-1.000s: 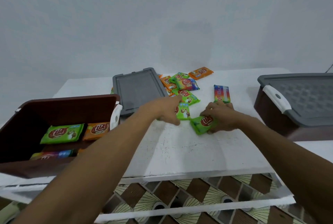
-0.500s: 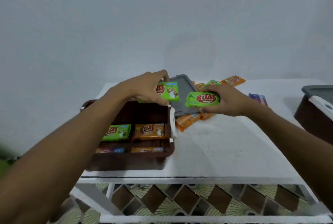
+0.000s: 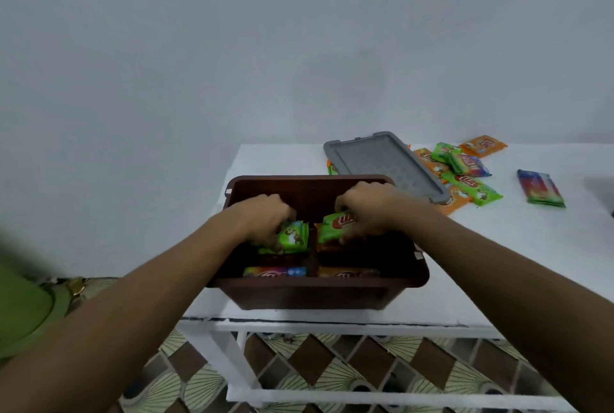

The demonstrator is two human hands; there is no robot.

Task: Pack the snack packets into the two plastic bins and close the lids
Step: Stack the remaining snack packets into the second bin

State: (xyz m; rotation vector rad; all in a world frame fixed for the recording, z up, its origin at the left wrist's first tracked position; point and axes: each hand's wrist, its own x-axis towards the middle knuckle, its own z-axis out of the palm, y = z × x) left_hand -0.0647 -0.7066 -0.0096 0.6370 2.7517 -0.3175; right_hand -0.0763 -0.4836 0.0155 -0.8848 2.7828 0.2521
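Observation:
An open brown plastic bin [image 3: 315,293] stands at the table's left front. Both my hands are inside it. My left hand [image 3: 265,218] grips a green snack packet [image 3: 292,240] over the bin's left half. My right hand [image 3: 365,210] holds another green packet [image 3: 334,226] over the right half. A multicoloured packet [image 3: 275,271] and an orange packet [image 3: 349,273] lie lower in the bin. The bin's grey lid [image 3: 382,163] lies flat behind it. Several loose packets [image 3: 465,176] sit right of the lid.
A multicoloured packet [image 3: 540,188] lies alone further right on the white table [image 3: 515,263]. The dark edge of something shows at the far right border [image 3: 611,193]. Patterned floor tiles [image 3: 349,372] show under the table. The table's left edge is just beside the bin.
Both hands lifted green packets from the table, carried them left over the bin and have lowered them into it. The view has swung left, so the second bin is out of frame.

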